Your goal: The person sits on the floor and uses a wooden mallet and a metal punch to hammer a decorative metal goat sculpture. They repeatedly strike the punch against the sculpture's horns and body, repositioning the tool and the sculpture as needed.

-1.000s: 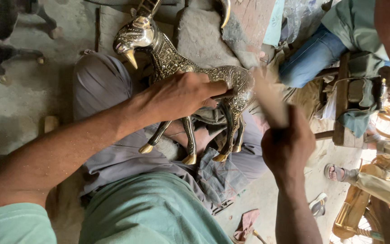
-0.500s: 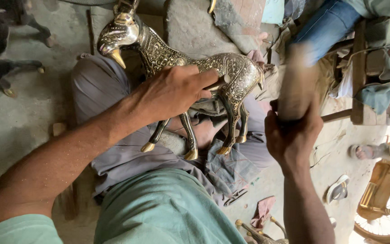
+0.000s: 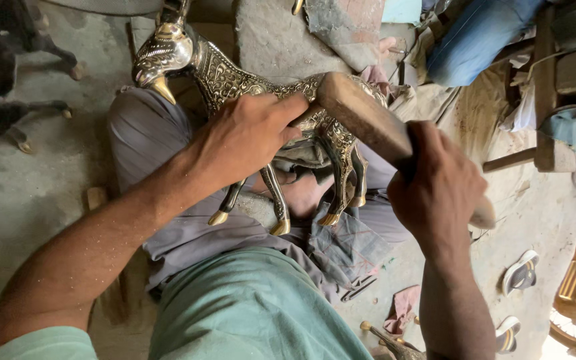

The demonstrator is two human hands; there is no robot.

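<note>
Dusty workshop floor (image 3: pixel 28 193) lay below. Left hand (image 3: pixel 248 137) clasped the brass animal figure (image 3: pixel 235 80) across its back; right hand (image 3: pixel 438 190) gripped a wooden mallet (image 3: pixel 361 120), head angled onto the rump.

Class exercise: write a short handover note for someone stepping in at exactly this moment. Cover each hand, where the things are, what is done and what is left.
Left hand: pressed on the back of the metal animal figure, steadying it on the lap.
Right hand: gripping a wooden mallet, whose head lies against the figure's rear.
Things: the figure stands on its legs over the grey trousers, head to the left. A patterned cloth lies below its hind legs.
Done: the figure's surface already shows engraved patterning and gold-coloured hooves.
Left: the pictures do not show how much hammering remains.
</note>
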